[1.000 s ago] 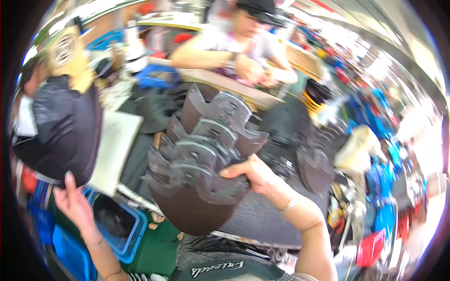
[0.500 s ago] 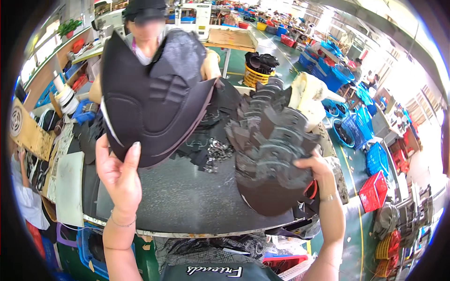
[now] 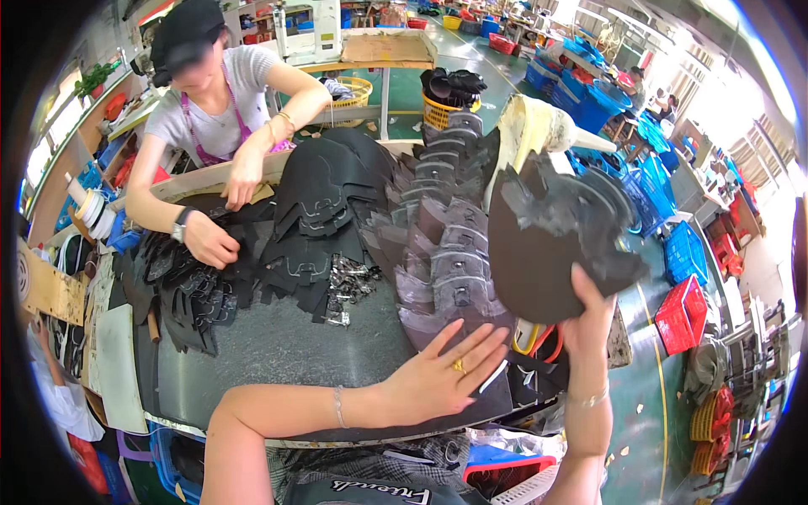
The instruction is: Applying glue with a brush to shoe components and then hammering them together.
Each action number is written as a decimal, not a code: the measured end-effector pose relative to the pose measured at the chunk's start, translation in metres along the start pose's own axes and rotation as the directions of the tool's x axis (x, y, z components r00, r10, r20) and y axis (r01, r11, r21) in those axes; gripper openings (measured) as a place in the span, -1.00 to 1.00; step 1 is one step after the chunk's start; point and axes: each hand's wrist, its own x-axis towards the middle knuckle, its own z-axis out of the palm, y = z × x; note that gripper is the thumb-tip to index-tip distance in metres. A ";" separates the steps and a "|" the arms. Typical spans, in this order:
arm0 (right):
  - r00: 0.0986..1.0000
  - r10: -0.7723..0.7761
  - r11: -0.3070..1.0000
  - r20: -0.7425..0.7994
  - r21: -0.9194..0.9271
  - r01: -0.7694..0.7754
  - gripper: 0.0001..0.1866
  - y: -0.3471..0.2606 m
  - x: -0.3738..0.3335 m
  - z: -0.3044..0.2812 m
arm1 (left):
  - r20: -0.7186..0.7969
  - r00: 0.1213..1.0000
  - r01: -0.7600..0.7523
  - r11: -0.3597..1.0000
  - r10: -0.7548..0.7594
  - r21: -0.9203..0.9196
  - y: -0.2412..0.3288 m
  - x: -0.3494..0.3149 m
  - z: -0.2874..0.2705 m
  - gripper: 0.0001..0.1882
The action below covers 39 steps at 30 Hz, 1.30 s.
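Observation:
My right hand [image 3: 592, 313] is closed on the lower edge of a dark cut panel [image 3: 539, 252], shaped like a flat shoe upper. It holds the panel raised at the right; edges at its far side look layered, and I cannot tell whether it is one piece. My left hand [image 3: 450, 374] reaches across with fingers stretched flat. It holds nothing and is at the near end of an overlapping row of dark panels [image 3: 459, 261] with pale curved lines. Whether it touches them I cannot tell.
A co-worker's hands [image 3: 215, 240] handle black pieces at the left. Stacked black panels [image 3: 324, 181] and small shiny metal parts [image 3: 349, 290] are mid-table. Yellow-handled scissors [image 3: 526, 338] and a red loop handle [image 3: 551, 345] lie near my right hand. A cream machine [image 3: 526, 139] stands behind.
My left hand no longer holds the large black moulded panel and has moved right and down. My right hand has lifted a dark panel beside the row. The co-worker now leans over the left side.

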 end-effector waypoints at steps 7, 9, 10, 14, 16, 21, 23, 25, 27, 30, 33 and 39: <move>0.965 -0.204 0.023 0.163 -0.985 0.171 -0.65 0.006 0.034 -0.082 | 0.301 0.953 -0.121 0.939 0.020 0.322 -0.031 -0.022 0.041 -0.33; 0.999 0.007 -0.207 0.033 -0.978 0.034 -0.82 -0.009 0.002 -0.099 | 0.200 0.974 -0.163 0.944 0.107 0.286 -0.042 -0.024 0.037 -0.50; 0.999 0.025 -0.354 0.023 -0.935 0.030 -0.77 -0.004 -0.015 -0.110 | 0.068 0.998 -0.014 0.999 0.016 -0.039 -0.051 -0.027 0.036 -0.54; 0.996 -0.015 -0.415 0.088 -0.907 0.073 -0.56 0.022 -0.039 -0.138 | -0.080 0.677 0.385 0.445 -0.731 -0.809 -0.070 -0.001 0.014 -0.77; 0.990 -0.067 -0.300 0.123 -0.949 0.097 -0.52 0.027 -0.030 -0.162 | -0.057 0.588 0.284 0.272 -0.807 -0.920 -0.091 -0.001 0.008 -0.77; 0.992 -0.105 -0.122 -0.071 -0.989 -0.083 -0.21 -0.022 -0.032 -0.120 | 0.024 0.589 0.226 0.136 -0.808 -0.965 -0.099 0.002 0.000 -0.79; 0.979 -0.203 -0.013 0.010 -1.000 0.007 -0.11 -0.035 -0.028 -0.136 | -0.040 0.574 0.241 0.215 -0.818 -0.947 -0.094 0.005 -0.004 -0.78; 0.976 -0.166 0.203 -0.142 -0.973 -0.107 -0.19 -0.055 -0.030 -0.122 | -0.076 0.607 0.303 0.319 -0.791 -0.898 -0.089 0.004 -0.003 -0.77; 0.969 -0.140 0.462 -0.204 -0.879 -0.118 -0.50 -0.058 -0.031 -0.141 | -0.116 0.704 0.339 0.476 -0.700 -0.812 -0.081 0.002 0.000 -0.77; 0.954 -0.174 0.583 -0.246 -0.806 -0.102 -0.71 -0.069 -0.039 -0.144 | 0.104 0.813 0.499 0.594 -0.573 -0.631 -0.069 -0.004 0.003 -0.72; 0.955 -0.205 0.773 -0.213 -0.634 0.025 -0.87 -0.073 -0.044 -0.129 | 0.069 0.995 0.091 0.971 -0.077 -0.222 -0.074 -0.008 0.018 -0.40; 0.996 -0.076 0.987 -0.050 -0.149 0.067 -0.92 -0.054 -0.055 -0.094 | 0.220 0.971 -0.104 0.993 0.091 0.050 -0.082 -0.015 0.026 -0.30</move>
